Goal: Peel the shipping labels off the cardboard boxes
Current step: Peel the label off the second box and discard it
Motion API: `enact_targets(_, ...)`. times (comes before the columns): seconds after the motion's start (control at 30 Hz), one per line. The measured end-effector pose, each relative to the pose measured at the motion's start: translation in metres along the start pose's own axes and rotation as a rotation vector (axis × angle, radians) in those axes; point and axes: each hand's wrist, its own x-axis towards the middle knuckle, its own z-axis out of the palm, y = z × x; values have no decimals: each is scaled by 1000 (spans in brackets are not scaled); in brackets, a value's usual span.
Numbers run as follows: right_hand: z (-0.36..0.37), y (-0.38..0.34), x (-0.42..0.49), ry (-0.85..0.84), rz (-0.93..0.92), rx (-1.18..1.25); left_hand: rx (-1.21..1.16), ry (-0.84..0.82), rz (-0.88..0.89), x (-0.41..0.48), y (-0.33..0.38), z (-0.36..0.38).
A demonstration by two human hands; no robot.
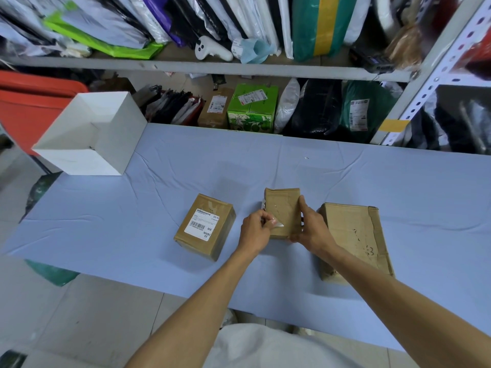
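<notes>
Shipping label hung half-peeled off the middle box, pinched by your left hand, your right hand gripping the box's right edge.

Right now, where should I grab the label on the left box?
Pick at the near left corner of the label, coming from the left side of the box. It lies flat with no lifted edge, so a corner is likely the best start.
</notes>
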Motion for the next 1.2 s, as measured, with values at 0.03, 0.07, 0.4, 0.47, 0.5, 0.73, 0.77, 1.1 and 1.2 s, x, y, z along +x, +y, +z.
enact_targets(0.03, 0, 0, 0, -1, 4, 4, -3, -3, -3, 0, 0, 0)
enact_targets(0.07, 0, 0, 0, -4, 7, 9, -6, -4, -5, -1, -1, 0)
enact_targets(0.4, 0, -1, -4, -4, 4, 1, 30, -11, -20, -4, -1, -1)
enact_targets(0.47, 0, -1, -5, -2, 5, 2, 27, -11, -19, -4, -1, -1)
enact_targets(0.5, 0, -1, -5, -1, 6, 5, 24, -9, -15, -4, -1, -1)
enact_targets(0.73, 0, -1, -7, 3, -17, 14, 47, 7, -9, -5, -2, 0)
enact_targets(0.77, 0, -1, -7, 2, -15, 14, 47, 10, -9, -4, -2, -1)
enact_targets(1.1, -1, -4, -6, 1, 1, 13, 41, -11, -19, -3, -1, -1)
enact_targets(1.2, 0, -4, -6, 6, 26, 32, 42, 4, -21, -3, 0, 0)
